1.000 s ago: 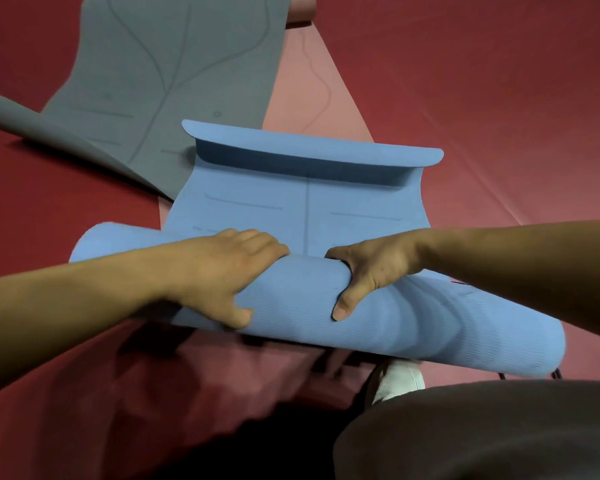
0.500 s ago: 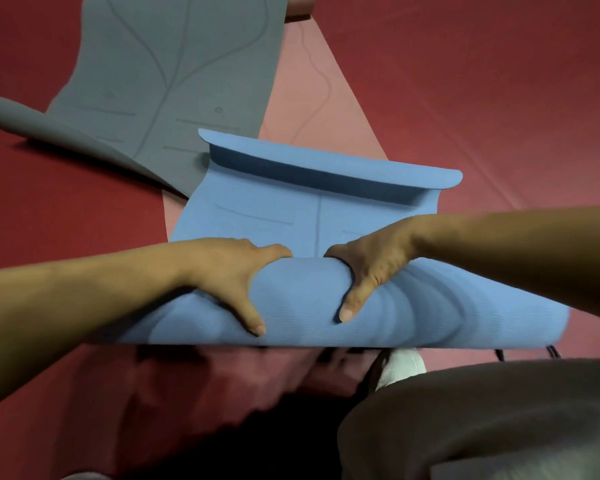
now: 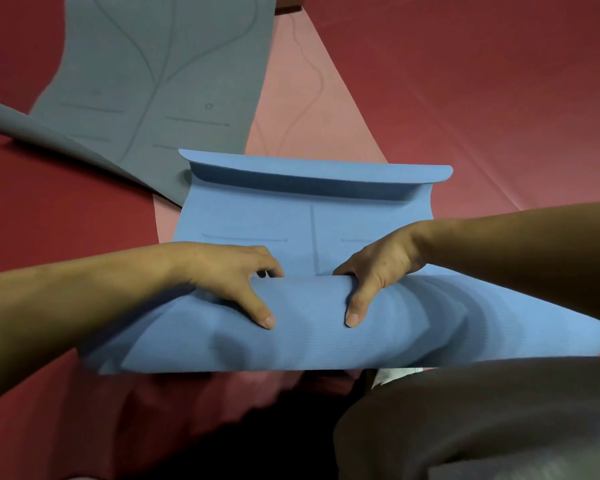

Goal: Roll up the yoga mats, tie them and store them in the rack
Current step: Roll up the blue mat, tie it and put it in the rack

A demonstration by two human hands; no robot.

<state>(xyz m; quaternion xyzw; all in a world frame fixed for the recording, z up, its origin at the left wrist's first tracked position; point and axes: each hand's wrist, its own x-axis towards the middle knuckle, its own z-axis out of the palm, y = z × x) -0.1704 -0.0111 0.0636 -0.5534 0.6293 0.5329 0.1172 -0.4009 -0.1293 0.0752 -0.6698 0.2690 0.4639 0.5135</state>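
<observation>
A blue yoga mat (image 3: 312, 327) lies across the middle of the view, most of it wound into a thick roll. A short flat stretch runs away from me and ends in an upturned curled edge. My left hand (image 3: 229, 278) grips the roll left of centre, fingers curled over its far side and thumb on the near face. My right hand (image 3: 378, 268) grips it right of centre in the same way. A grey mat (image 3: 146, 74) lies unrolled at the upper left. A pink mat (image 3: 309, 109) lies flat under both.
Red floor matting (image 3: 482, 91) covers the ground on all sides. My knee in dark trousers (image 3: 482, 420) fills the lower right, with a white shoe or sock (image 3: 395, 374) just showing below the roll. No rack is in view.
The roll has turned forward and the flat stretch has shortened. Both hands shifted from lying over the top to gripping with fingers over the far side, thumbs on the near face.
</observation>
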